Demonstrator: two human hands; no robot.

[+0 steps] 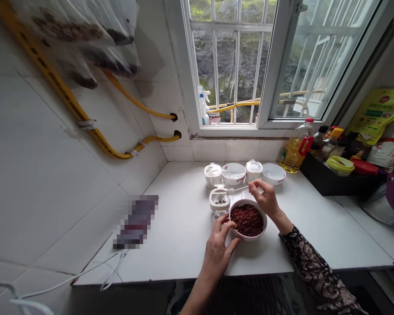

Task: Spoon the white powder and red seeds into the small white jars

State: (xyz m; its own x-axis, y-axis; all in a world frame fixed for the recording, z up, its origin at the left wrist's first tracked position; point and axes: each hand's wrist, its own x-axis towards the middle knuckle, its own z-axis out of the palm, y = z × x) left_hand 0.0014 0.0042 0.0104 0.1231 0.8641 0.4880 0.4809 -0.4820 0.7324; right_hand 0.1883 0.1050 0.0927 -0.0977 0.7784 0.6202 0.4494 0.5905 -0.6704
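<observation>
A white bowl (248, 238) full of dark red, grainy peppercorn-like spice (247, 220) stands on the white counter. My left hand (219, 245) grips its left rim, thumb and fingers curved round the side. Above the bowl's upper right edge, my right hand (265, 199) pinches the handle of a small white spoon (237, 190). The spoon points left, its head over the open mouth of a jar (219, 199) with a white rim. That jar stands just left of the bowl, with a little dark content showing inside.
Behind stand two lidded jars (213, 175) (254, 169) and two white bowls (233, 173) (273, 173). An oil bottle (293, 151) and a black box (328, 179) of condiments are at the right. A pixelated dark object (137, 222) with white cables lies left.
</observation>
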